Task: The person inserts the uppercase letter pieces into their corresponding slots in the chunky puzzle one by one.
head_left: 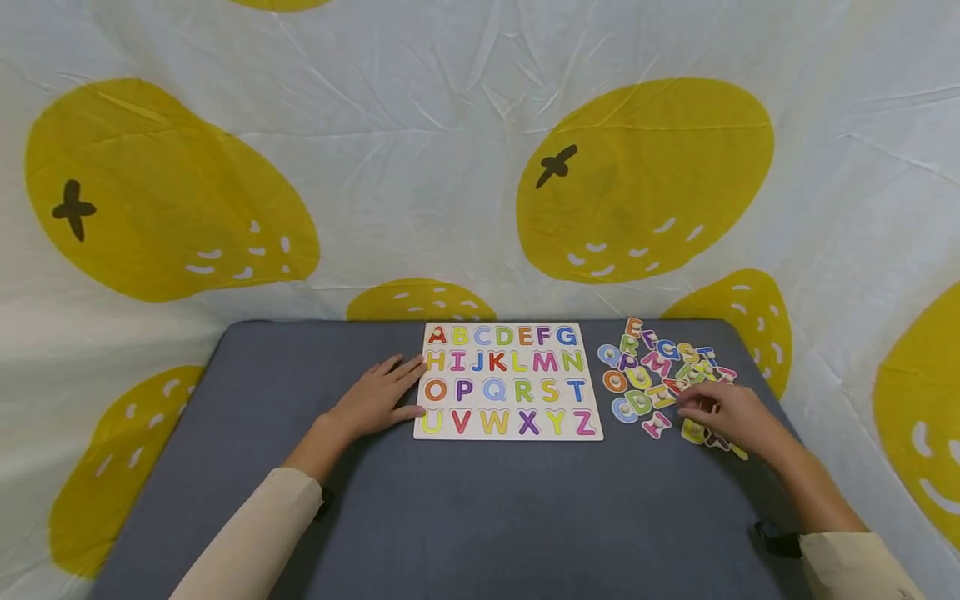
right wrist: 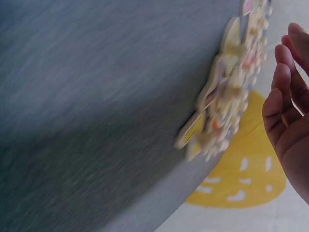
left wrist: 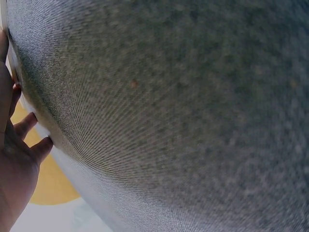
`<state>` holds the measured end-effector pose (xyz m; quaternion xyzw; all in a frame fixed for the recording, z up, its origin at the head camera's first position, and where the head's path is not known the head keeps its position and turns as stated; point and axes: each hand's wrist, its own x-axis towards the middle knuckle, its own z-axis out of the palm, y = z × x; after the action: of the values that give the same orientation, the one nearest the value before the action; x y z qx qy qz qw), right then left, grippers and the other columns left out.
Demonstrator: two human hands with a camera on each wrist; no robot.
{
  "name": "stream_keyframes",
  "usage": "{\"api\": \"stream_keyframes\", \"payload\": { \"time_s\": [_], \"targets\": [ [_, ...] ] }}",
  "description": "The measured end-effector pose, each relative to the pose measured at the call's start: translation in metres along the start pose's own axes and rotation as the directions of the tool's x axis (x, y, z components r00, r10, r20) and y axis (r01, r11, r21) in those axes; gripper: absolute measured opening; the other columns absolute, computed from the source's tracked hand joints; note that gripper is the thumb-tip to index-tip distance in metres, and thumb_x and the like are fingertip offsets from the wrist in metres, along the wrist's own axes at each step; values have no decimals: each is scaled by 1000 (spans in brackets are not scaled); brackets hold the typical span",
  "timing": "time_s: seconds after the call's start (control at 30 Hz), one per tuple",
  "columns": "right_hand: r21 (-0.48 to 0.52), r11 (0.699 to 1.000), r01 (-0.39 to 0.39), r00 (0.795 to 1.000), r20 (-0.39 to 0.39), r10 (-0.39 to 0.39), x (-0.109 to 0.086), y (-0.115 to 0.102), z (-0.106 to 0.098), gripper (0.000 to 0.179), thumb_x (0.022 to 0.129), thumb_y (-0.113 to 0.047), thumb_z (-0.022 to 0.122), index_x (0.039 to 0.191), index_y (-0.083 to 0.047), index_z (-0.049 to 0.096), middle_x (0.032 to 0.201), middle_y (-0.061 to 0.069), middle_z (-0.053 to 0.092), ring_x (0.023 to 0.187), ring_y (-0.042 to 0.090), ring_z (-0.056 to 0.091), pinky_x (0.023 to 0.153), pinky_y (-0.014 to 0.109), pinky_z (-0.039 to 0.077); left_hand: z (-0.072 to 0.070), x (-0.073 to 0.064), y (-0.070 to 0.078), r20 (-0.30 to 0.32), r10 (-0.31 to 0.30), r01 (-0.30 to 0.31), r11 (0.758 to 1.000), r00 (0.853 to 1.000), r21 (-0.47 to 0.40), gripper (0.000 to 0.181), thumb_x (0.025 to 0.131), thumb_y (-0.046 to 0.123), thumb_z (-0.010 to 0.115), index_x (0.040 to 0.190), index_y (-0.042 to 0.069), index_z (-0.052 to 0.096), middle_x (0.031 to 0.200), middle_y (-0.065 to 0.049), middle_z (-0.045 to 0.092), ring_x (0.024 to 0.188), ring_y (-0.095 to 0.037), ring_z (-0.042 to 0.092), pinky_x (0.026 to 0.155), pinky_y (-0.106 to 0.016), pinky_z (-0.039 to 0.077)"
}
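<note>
Head view: pale letter board (head_left: 498,375) lies flat on the dark grey table (head_left: 487,517), ctr of frame, a bit right & below the middle. It carries coloured letter shapes (head_left: 528,422), A–Z in 4 rows; can't tell from here if any slot has a pc seated in it. L hand (head_left: 382,396), just L of the board, is spread wide w/ fingertips & thumb at the board's left edge. Loose letter pieces (head_left: 637,377) w/ knobs lie heaped right of ctr, some overlapping; orange O (head_left: 615,382) & pink I (head_left: 657,425) are easy to read. R hand (head_left: 723,412) is over the heap's lower right part, thumb & fingertips close together, covering several pcs, so those can't be read. Both sleeves (head_left: 247,525) are cut off by the bottom edge. Cloth (head_left: 420,192) w/ yellow fruit prints (head_left: 645,175) fills the upper part.

L wrist view: mostly tabletop, blurry; hand cut off at far left, fingers apart, only a sliver of board edge beside them.

R wrist view: hand at right edge, partly cut off, fingers loosely bent, nothing seen between them; pcs just left of it, seen edge-on & motion-blurred, letters mostly unreadable.
</note>
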<state>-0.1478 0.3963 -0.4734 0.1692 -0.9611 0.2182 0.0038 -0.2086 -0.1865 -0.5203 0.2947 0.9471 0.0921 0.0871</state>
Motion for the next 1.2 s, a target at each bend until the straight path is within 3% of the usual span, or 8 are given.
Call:
{"api": "stream_keyframes", "payload": {
  "time_s": [0.47,0.83,1.2],
  "targets": [
    [-23,988,-153,980,127,155,-16,20,7,21,86,-29,86,98,-15,76,76,-10,56,66,0,44,61,23,37,-2,0,-1,-3,-11,11,1000,1000,6,88,97,62,60,165,18,27,172,-1,26,157,-37,25,123,-63,26],
    [-29,989,-147,978,142,149,-15,17,7,15,87,-22,83,95,-14,74,75,-10,56,64,0,45,60,22,39,-2,-1,0,-9,-3,3,1000,1000,0,87,97,63,59,165,18,28,171,-1,27,157,-38,25,122,-64,27],
    [-14,998,-62,996,56,63,9,-9,1,10,90,-21,82,94,-16,74,77,-11,60,70,2,49,63,24,45,0,-1,1,0,-6,6,1000,1000,2,88,97,63,60,166,18,27,172,-1,27,157,-38,26,122,-63,27]
  ]
}}
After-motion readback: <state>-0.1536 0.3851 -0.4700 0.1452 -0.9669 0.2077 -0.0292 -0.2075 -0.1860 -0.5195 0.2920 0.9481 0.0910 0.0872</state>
